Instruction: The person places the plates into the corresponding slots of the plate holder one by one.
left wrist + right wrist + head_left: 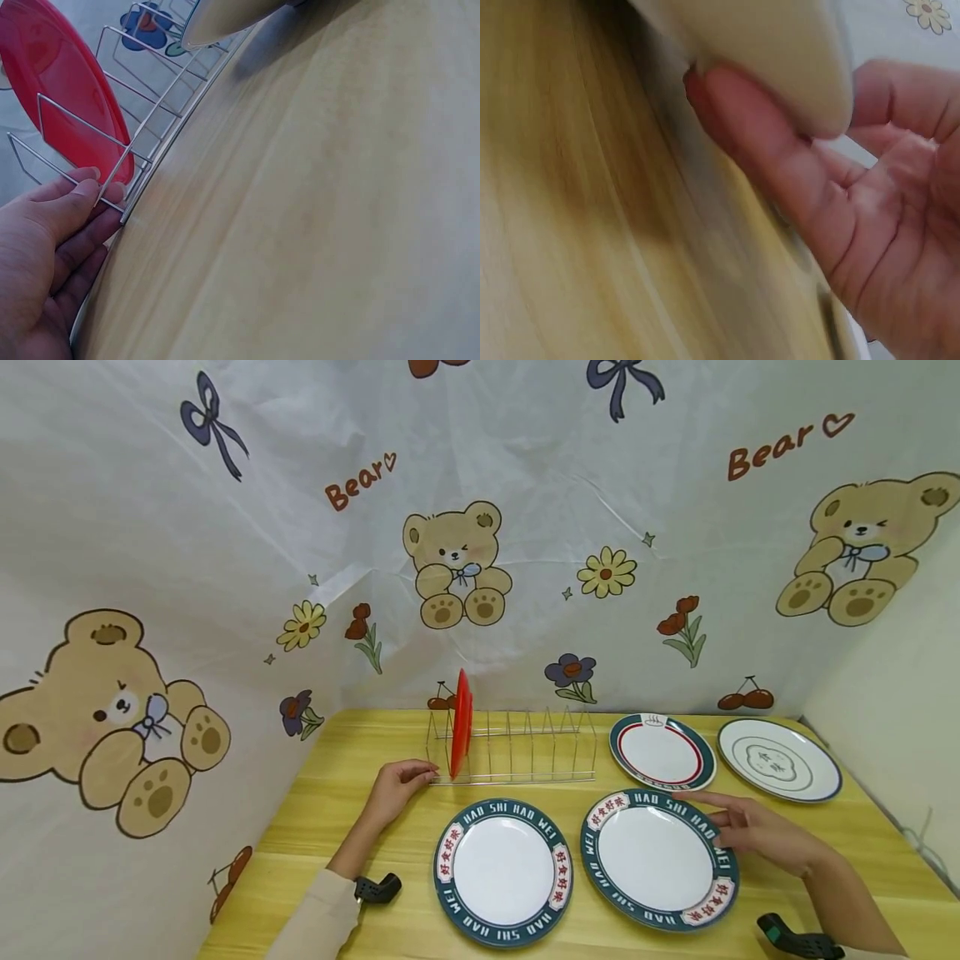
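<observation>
My left hand [402, 791] pinches the front left end of a wire plate rack [525, 778]; in the left wrist view its thumb and fingertips [86, 187] close round the end wire. A red plate [462, 727] stands upright in the rack near that end. With my right hand [772, 833] I grip the right rim of a white plate with a green lettered border [656, 860]. This plate is tilted, and the right wrist view shows its pale underside [780, 52] above the tabletop, a digit beneath it. A matching plate [502, 872] lies flat to its left.
Behind the held plate lies a plate with a green border and red ring [660, 750]. Farther right is a white plate with a grey motif [780, 760]. The wooden table [337, 752] meets a bear-print cloth [525, 652] at the back and left.
</observation>
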A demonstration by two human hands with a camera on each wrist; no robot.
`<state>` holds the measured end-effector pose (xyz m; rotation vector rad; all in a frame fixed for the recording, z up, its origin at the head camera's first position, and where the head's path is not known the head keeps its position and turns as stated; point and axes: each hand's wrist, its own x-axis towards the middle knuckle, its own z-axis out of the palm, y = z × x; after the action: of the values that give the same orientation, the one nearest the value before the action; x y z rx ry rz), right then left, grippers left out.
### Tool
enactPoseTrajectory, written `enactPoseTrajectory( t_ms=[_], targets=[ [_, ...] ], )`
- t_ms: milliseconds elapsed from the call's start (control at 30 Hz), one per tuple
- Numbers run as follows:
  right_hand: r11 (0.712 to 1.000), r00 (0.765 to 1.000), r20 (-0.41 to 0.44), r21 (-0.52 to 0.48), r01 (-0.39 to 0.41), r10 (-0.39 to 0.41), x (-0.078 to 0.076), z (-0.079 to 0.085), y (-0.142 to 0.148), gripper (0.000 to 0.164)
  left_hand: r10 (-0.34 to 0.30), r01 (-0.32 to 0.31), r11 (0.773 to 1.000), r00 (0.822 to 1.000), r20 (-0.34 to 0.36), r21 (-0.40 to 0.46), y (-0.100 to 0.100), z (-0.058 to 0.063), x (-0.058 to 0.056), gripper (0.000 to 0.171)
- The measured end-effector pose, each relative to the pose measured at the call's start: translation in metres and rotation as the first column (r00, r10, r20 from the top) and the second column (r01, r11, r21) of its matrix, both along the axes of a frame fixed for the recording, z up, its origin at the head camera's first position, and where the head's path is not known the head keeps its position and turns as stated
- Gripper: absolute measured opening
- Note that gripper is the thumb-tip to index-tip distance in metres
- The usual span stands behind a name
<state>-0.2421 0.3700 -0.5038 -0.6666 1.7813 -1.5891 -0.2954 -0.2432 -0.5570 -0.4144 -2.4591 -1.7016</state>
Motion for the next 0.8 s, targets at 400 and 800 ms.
enactPoseTrajectory(
  t_ms=[400,800],
  targets=[
    [0.97,0.98,0.173,-0.237,-0.059,0.102,0.0006,-0.009,0.002,0.057,-0.008,0.008,1.0,1.0,0.015,0.019,0.0008,-0.0007,0.003,0.015],
    [0.937,0.974,0.156,-0.334,-0.105,0.165,-0.0005,-0.0034,-0.0017,0.061,-0.001,0.001,1.0,1.0,0.003,-0.008,-0.0001,0.0002,-0.0011,0.014]
  ],
)
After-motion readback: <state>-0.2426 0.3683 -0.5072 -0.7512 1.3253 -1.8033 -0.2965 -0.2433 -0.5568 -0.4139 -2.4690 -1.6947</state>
